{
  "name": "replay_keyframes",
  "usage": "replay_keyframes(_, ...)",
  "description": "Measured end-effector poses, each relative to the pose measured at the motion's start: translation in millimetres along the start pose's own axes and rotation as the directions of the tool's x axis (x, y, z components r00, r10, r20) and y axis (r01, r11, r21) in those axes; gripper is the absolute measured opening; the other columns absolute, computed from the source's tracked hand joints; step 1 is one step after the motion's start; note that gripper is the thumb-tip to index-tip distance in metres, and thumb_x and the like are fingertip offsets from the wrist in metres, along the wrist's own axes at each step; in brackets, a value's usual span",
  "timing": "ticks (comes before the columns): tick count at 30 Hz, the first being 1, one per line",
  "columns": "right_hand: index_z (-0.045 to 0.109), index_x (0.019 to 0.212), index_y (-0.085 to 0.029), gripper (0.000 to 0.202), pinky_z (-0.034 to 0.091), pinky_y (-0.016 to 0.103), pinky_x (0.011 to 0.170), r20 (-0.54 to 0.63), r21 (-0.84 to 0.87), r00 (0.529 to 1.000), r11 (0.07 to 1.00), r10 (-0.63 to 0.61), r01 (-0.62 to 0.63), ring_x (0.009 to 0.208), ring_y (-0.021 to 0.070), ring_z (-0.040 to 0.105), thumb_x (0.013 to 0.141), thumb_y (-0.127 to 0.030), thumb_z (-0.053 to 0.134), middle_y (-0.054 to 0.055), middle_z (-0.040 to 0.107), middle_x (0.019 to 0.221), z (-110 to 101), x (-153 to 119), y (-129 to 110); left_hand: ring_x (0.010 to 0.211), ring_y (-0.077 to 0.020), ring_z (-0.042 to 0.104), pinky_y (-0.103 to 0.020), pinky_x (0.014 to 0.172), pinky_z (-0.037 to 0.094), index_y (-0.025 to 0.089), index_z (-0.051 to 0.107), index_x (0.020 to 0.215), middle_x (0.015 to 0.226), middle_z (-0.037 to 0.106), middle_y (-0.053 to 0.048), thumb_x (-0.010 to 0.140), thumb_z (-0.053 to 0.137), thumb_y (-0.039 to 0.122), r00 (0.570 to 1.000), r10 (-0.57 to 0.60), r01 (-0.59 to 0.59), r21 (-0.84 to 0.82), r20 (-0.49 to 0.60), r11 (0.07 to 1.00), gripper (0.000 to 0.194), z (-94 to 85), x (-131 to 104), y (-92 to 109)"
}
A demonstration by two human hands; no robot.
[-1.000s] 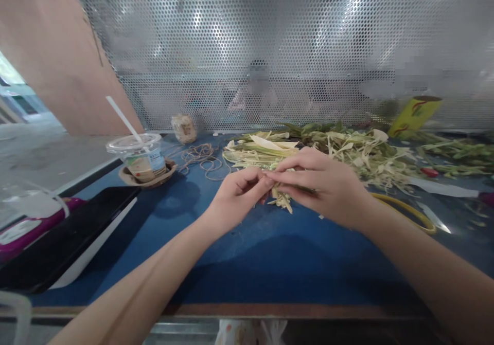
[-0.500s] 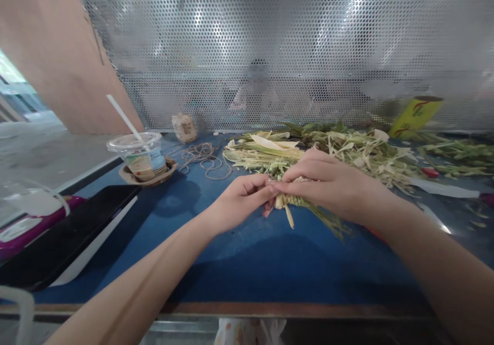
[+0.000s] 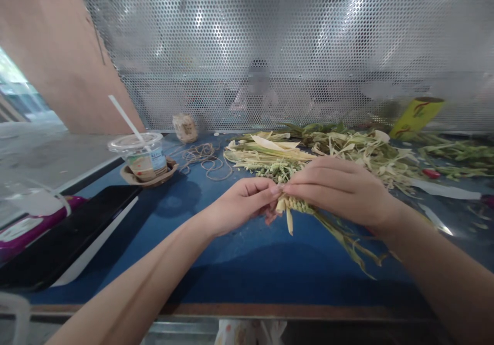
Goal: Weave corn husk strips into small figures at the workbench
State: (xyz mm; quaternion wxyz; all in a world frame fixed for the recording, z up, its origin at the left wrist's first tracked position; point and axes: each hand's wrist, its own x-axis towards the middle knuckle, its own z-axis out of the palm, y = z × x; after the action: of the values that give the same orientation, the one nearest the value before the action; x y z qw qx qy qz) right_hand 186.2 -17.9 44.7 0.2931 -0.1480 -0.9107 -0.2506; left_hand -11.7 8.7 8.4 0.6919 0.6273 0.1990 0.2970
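My left hand (image 3: 243, 203) is closed, with thumb and fingers pinching one end of a plaited-looking bundle of pale yellow-green plant strips (image 3: 300, 205). My right hand (image 3: 343, 188) meets it there, thumb and fingertips pressed together on the same bundle. A short pale stub (image 3: 289, 222) pokes down from the bundle, and its loose leafy ends trail right, under my right wrist. The exact spot between the fingertips is hidden. Just behind the hands lies a heap of pale stalks and husk-like leaves (image 3: 262, 152), with small green buds (image 3: 280, 169) at its near side.
A lidded drink cup (image 3: 144, 162) with a straw stands in a brown holder (image 3: 148, 180) at left, beside loose twine (image 3: 196, 155). A black phone-like slab (image 3: 77, 232) lies nearer. Two knives, one white-bladed (image 3: 447, 188), and a yellow tube (image 3: 417, 119) are at right. Perforated metal (image 3: 247, 36) closes the back.
My right hand has shifted slightly right and down, its fingers flatter. The bundle's loose ends now reach farther out toward the lower right. My left hand has edged slightly right.
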Motion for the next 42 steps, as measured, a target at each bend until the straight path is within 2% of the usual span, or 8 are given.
replay_keyframes(4,0.056,0.097,-0.024,0.018,0.047,0.027,0.081,-0.008,0.101,0.998,0.993,0.068,-0.066,0.086,0.0131,0.057,0.083,-0.014,0.051,0.0,0.065,0.093,7,0,0,0.049,-0.0054,0.046,-0.019,0.051,0.039,0.013,0.053,0.066,0.055,0.05,0.004,0.074,0.06,0.035,0.999,-0.011,0.01,-0.045,-0.04,0.999,0.025,0.9,1,1)
replay_keyframes(7,0.058,0.094,-0.02,0.015,0.046,0.026,0.079,-0.022,0.147,0.996,0.986,0.082,-0.078,0.085,0.0114,0.057,0.082,-0.014,0.052,0.001,0.065,0.089,9,1,2,0.05,-0.0054,0.047,-0.019,0.051,0.04,0.012,0.054,0.067,0.055,0.049,0.004,0.075,0.061,0.033,0.998,-0.021,0.018,-0.067,-0.053,0.998,0.024,1.3,1,1)
replay_keyframes(15,0.06,0.092,-0.018,0.015,0.046,0.025,0.076,-0.015,0.189,0.993,0.976,0.115,-0.11,0.085,0.011,0.058,0.08,-0.011,0.053,0.004,0.064,0.092,9,3,1,0.049,-0.0043,0.046,-0.018,0.048,0.038,0.012,0.054,0.067,0.056,0.047,0.004,0.073,0.062,0.032,0.996,-0.032,0.022,-0.119,-0.078,0.993,0.023,3.6,1,2)
replay_keyframes(22,0.059,0.085,-0.017,0.014,0.048,0.024,0.073,-0.062,0.418,0.974,0.892,0.219,-0.174,0.081,0.0109,0.059,0.079,-0.006,0.052,0.005,0.064,0.084,12,7,-2,0.047,-0.0042,0.044,-0.017,0.048,0.037,0.012,0.052,0.065,0.054,0.045,0.005,0.072,0.063,0.034,0.993,-0.061,0.051,-0.092,-0.103,0.994,0.026,5.3,1,4)
replay_keyframes(27,0.055,0.092,-0.018,0.017,0.045,0.021,0.058,0.049,0.46,0.924,0.813,0.378,-0.357,0.064,0.0087,0.055,0.076,-0.012,0.055,0.001,0.062,0.079,14,4,-3,0.047,-0.0041,0.043,-0.018,0.05,0.038,0.012,0.054,0.07,0.056,0.045,0.004,0.078,0.057,0.033,0.996,-0.073,0.07,-0.056,-0.06,0.996,0.022,3.1,1,2)
replay_keyframes(30,0.049,0.1,-0.018,0.026,0.045,0.021,0.058,0.104,0.564,0.923,0.743,0.369,-0.361,0.066,0.009,0.055,0.076,-0.011,0.054,0.001,0.062,0.083,13,2,-2,0.049,-0.0047,0.044,-0.019,0.051,0.039,0.012,0.055,0.072,0.057,0.048,0.003,0.08,0.055,0.032,0.995,-0.085,0.084,-0.039,-0.042,0.996,0.022,2.8,0,2)
replay_keyframes(35,0.052,0.095,-0.02,0.021,0.043,0.02,0.059,0.177,0.478,0.909,0.774,0.378,-0.415,0.062,0.0072,0.051,0.075,-0.012,0.054,-0.001,0.06,0.081,9,2,-1,0.05,-0.0051,0.042,-0.019,0.051,0.038,0.012,0.055,0.073,0.056,0.047,0.004,0.081,0.052,0.033,0.996,-0.074,0.074,-0.001,-0.047,0.997,0.022,3.1,-1,2)
replay_keyframes(42,0.045,0.095,-0.02,0.027,0.043,0.02,0.057,0.198,0.595,0.904,0.686,0.38,-0.419,0.063,0.0076,0.048,0.072,-0.005,0.05,0.0,0.056,0.083,13,2,-3,0.051,-0.0061,0.044,-0.02,0.053,0.037,0.013,0.054,0.072,0.057,0.046,0.004,0.081,0.051,0.034,0.998,-0.057,0.059,0.122,-0.017,0.991,0.024,0.6,0,0)
